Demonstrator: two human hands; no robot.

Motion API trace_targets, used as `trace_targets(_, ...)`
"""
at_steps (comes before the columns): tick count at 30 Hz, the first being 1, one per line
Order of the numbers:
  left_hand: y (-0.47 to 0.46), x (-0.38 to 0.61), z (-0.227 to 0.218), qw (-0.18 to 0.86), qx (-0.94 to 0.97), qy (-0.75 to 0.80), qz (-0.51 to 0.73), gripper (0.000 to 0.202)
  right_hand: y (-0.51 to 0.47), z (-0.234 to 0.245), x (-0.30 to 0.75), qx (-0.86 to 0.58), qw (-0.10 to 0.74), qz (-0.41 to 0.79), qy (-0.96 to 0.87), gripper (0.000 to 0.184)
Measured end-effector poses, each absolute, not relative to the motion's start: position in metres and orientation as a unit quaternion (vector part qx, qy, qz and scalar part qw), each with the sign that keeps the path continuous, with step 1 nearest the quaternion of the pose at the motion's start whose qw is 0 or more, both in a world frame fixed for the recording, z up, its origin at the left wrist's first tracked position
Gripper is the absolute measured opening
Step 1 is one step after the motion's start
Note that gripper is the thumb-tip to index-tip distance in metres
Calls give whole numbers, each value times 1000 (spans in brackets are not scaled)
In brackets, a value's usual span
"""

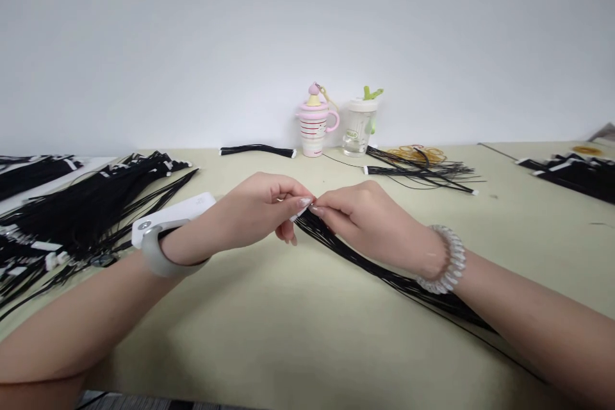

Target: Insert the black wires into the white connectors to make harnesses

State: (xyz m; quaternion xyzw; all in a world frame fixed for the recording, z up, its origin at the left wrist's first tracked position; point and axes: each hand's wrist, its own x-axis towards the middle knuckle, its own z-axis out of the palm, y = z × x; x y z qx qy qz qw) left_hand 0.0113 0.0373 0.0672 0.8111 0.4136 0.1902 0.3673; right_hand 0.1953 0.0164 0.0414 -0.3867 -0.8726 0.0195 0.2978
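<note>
Both hands meet in the middle of the view, above the table. My left hand (266,208) is closed in a pinch around a small white connector (298,213) at the end of a black wire harness (353,255). Right beside it, my right hand (368,214) pinches with thumb and forefinger where the wires enter the connector. From there the black wires run down to the right, passing under my right wrist and forearm. The fingertips hide most of the connector, and the far end of the harness is out of sight behind my arm.
A large pile of black wire harnesses (91,205) lies at the left. At the back stand a pink striped cup (313,131) and a clear cup (358,131). Loose wires (423,170) and yellow rubber bands (432,154) lie behind my right hand. More harnesses (576,173) are far right.
</note>
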Motion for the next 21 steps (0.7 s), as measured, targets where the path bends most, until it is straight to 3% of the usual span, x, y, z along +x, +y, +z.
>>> trace_targets(21, 35, 10, 66, 354, 814, 433, 154, 30, 16, 40, 197, -375, 255, -1, -891, 23)
